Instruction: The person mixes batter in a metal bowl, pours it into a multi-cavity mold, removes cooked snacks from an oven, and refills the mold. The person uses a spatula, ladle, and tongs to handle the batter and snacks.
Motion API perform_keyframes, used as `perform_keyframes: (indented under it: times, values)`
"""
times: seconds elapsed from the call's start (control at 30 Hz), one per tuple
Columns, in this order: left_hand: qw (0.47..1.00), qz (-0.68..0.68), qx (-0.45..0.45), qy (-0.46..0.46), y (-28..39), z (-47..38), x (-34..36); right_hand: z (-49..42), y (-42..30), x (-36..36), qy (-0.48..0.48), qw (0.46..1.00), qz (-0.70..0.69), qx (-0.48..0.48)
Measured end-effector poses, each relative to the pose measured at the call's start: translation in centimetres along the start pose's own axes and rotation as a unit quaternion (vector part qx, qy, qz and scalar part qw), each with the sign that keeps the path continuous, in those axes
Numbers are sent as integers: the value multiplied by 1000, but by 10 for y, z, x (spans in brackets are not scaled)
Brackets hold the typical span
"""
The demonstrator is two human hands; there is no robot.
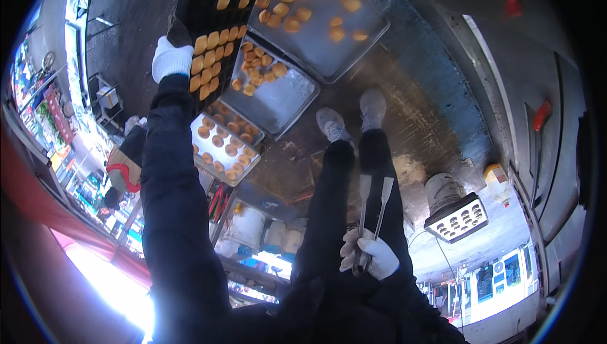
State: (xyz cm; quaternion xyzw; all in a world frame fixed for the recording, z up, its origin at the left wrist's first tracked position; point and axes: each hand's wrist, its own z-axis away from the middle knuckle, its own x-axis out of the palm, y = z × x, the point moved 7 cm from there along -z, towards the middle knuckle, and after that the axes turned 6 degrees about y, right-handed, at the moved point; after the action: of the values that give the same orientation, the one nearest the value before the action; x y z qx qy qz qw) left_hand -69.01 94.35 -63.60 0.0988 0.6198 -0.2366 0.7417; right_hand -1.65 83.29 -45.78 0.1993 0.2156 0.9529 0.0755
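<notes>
My left hand (173,62), in a white knit glove, grips the edge of a dark baking mould pan (204,0) that is tilted over the trays. Rows of golden pastries (208,62) sit in the near part of the pan, with a few more in its far cups. Beside it lies a large metal tray (315,54) with scattered pastries (291,24), some blurred. A smaller metal tray (280,109) holds a heap of pastries (256,66). My right hand (381,256), also gloved, holds metal tongs (362,216) in front of my legs, their tips apart.
Round pastries fill a shallow tray (234,180) below the smaller one. To the right, a bucket (441,192) stands near a panel with dark oval marks (457,220). A red-handled tool (540,116) is by the right wall. Another person (123,164) is at the left.
</notes>
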Motion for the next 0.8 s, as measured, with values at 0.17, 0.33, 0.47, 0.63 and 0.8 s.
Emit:
perform_keyframes:
  times: [0.17,0.33,0.47,0.63,0.8]
  values:
    - [999,-29,4,34,-22,-5,-22,-3,2,-1,5,1000,4,1]
    - [995,-34,1,94,-11,13,-48,-10,0,-1,3,1000,11,-2]
    - [996,-66,-22,61,29,57,4,-21,-2,-1,-2,1000,-7,3]
    - [1000,-11,3,-26,48,46,46,-19,-5,-10,0,999,50,-3]
    - [999,-38,25,23,23,13,-16,-4,-1,-12,3,998,68,-6]
